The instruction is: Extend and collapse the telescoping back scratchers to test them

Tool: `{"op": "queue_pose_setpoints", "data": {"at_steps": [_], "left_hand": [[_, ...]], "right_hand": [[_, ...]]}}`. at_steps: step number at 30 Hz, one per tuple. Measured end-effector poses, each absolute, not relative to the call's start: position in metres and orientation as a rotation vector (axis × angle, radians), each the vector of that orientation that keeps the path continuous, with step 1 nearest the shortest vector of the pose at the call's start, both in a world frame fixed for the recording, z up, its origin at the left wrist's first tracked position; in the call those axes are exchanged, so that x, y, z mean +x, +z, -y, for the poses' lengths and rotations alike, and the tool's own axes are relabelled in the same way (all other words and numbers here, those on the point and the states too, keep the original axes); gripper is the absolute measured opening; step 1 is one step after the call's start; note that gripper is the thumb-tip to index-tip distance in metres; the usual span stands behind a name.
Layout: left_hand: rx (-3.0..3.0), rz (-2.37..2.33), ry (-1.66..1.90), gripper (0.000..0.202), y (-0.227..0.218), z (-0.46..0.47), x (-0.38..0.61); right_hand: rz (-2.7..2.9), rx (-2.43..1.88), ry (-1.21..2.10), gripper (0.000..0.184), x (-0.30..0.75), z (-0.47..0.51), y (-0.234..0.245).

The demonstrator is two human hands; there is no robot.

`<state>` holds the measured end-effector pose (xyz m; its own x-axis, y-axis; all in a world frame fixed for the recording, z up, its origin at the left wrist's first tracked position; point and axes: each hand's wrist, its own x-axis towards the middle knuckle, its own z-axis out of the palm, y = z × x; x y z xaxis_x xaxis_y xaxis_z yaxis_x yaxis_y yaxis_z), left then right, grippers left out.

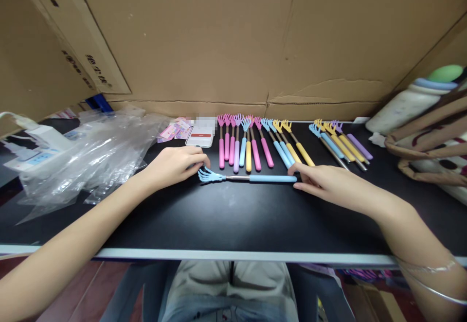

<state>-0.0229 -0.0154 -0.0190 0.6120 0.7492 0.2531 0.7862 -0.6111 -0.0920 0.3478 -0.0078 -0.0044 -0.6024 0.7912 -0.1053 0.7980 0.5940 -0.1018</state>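
Note:
A blue back scratcher [273,179] with a metal shaft lies lengthwise across the black desktop, its claw to the left. My left hand [177,164] is at the claw end, fingers curled and closed about the claw tips. At the handle's right end, the thumb and fingers of my right hand [321,182] close around the tip. Just behind lies a row of back scratchers in pink [221,152], purple [237,155], yellow [248,155] and blue, claws pointing away from me. Further right is a second group with yellow [343,148] and blue [332,145] handles.
Clear plastic bags [109,152] are heaped on the left beside a white power strip [40,159]. A phone [200,134] and small pink cards [175,130] lie at the back. On the right are a bottle [404,105] and a brown-handled bag [430,152]. Cardboard [226,35] walls the back.

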Motion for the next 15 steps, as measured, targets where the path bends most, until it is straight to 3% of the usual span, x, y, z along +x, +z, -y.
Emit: {"op": "queue_pose_setpoints", "data": {"at_steps": [15], "left_hand": [[-2.611, 1.269, -0.279, 0.023, -0.0187, 0.0141, -0.0255]], "right_hand": [[-2.742, 1.381, -0.23, 0.027, 0.3487, 0.0076, -0.0035]]}}
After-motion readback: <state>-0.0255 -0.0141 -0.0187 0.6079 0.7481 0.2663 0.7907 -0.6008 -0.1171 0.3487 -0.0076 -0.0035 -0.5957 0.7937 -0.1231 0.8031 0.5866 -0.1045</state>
